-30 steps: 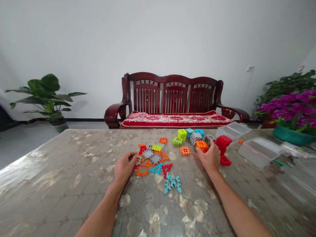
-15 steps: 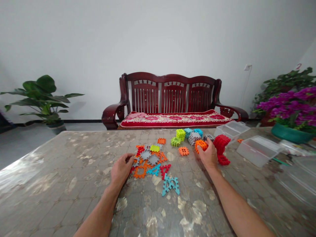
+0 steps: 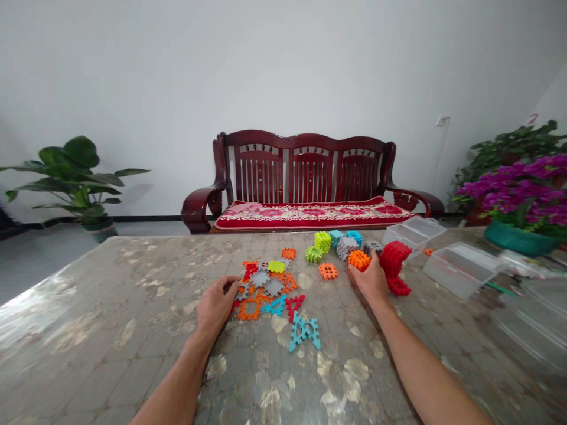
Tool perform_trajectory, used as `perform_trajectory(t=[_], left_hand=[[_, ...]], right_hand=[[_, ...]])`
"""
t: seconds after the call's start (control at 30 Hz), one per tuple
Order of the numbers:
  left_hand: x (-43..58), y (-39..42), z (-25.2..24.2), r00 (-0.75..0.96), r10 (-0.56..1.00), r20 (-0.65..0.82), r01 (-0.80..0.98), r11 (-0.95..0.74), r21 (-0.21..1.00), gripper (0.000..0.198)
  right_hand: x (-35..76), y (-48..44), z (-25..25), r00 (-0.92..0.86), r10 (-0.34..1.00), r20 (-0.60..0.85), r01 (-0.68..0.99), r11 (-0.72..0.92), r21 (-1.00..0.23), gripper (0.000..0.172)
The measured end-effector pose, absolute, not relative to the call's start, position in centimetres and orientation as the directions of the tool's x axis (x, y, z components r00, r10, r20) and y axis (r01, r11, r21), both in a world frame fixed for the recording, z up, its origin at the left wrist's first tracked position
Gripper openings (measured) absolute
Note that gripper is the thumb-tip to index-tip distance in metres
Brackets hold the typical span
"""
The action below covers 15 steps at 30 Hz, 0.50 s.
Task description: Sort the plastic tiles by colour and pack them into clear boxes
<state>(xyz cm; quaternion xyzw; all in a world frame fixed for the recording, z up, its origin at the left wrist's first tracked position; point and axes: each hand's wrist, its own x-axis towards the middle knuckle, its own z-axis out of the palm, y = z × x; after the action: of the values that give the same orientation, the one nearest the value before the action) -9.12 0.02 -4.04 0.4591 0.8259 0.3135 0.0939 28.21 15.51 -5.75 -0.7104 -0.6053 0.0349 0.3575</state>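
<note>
r hand (image 3: 371, 283) fingers gripped orange stack (image 3: 358, 260), 11 o'clock; prob. tidying stacks, steady pinch needed next. l hand (image 3: 217, 300) fingers: couldn't tell.

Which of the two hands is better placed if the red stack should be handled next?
Right, most likely. The right hand is at the orange stack, and the red stack stands close beside it. The left hand is at the pile of flat pieces, much farther from the red stack.

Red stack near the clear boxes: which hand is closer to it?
Right. The right hand is just left of the red stack, at the orange stack; the left hand is farther off, at the left edge of the flat pieces.
</note>
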Motion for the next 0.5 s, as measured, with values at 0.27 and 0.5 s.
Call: perform_trajectory(t=[0.27, 0.5], left_hand=[[-9.1, 0.0, -4.2, -0.566, 0.812, 0.138, 0.698, 0.384, 0.604, 0.028], [-9.0, 0.0, -4.1, -0.569, 0.808, 0.153, 0.693, 0.37, 0.619, 0.025]], right_hand=[[28.5, 16.0, -6.4, 0.26, 0.876, 0.406, 0.832, 0.01, -0.555, 0.087], [28.6, 14.6, -6.9, 0.227, 0.728, 0.647, 0.878, 0.134, -0.459, 0.078]])
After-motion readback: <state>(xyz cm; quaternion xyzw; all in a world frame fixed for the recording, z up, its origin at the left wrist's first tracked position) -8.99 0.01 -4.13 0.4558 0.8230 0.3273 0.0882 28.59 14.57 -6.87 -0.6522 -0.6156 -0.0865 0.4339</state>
